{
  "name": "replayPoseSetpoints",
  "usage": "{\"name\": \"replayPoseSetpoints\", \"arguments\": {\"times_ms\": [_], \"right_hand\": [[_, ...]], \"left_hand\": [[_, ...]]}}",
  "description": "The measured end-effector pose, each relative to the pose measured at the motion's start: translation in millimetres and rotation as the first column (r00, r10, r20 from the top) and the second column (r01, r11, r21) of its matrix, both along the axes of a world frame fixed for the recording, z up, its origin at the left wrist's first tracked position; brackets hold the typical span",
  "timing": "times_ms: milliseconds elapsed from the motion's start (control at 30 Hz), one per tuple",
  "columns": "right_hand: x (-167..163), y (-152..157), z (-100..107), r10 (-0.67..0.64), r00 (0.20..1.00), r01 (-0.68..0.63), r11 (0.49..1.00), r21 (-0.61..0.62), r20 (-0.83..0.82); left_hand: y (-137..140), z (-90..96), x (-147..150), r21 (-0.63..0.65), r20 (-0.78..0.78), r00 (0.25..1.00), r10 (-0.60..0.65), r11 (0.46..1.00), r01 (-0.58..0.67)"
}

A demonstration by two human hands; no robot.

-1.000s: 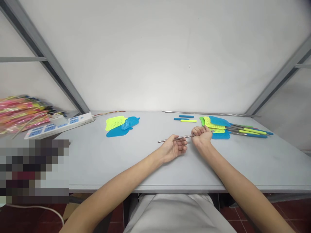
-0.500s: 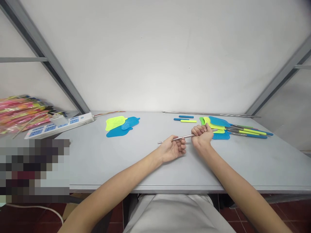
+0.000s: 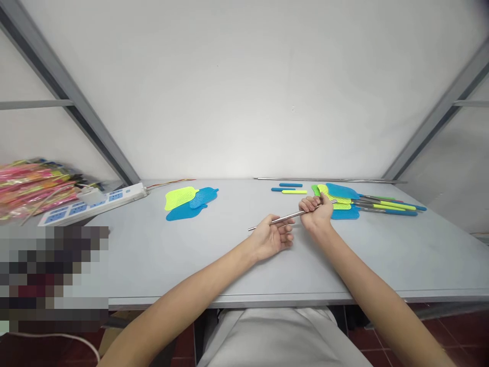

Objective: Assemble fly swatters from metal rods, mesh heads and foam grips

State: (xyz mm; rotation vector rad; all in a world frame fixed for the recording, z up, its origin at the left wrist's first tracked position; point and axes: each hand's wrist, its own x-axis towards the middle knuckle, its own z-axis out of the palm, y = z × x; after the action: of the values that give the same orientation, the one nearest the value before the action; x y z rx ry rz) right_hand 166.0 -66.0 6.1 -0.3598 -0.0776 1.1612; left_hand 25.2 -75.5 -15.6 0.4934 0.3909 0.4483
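Probably light, stiff and a little slippery, the metal rod (image 3: 288,217) slanted across my hands over the table (image 3: 137,255); my right hand (image 3: 316,213) was wrapped round it, while my left hand (image 3: 272,238) pinched it under the thumb, fingers loosely curled. Gripping near both ends seemed surest. Swatters (image 3: 342,191) crowded its right end; loose handles (image 3: 294,192) lay beyond.
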Motion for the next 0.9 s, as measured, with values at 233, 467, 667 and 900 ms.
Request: {"name": "replayPoseSetpoints", "arguments": {"times_ms": [233, 467, 667, 900], "right_hand": [[15, 1, 7, -0.050, 0.997, 0.042, 0.991, -0.125, -0.063], [31, 6, 4, -0.060, 0.995, 0.043, 0.981, -0.191, -0.084], [47, 9, 4, -0.049, 0.994, 0.027, 0.976, -0.215, -0.095], [54, 12, 0, -0.031, 0.993, 0.007, 0.979, -0.206, -0.112]], "left_hand": [[-6, 5.3, 3, 0.182, -0.057, 0.998, 0.019, 0.983, -0.009], [-10, 1.5, 5, 0.414, -0.147, 0.963, 0.224, 0.898, -0.146], [-8, 4.6, 4, 0.455, -0.174, 0.944, 0.280, 0.873, -0.175], [-10, 5.7, 5, 0.662, -0.219, 0.887, 0.406, 0.730, -0.171]]}}
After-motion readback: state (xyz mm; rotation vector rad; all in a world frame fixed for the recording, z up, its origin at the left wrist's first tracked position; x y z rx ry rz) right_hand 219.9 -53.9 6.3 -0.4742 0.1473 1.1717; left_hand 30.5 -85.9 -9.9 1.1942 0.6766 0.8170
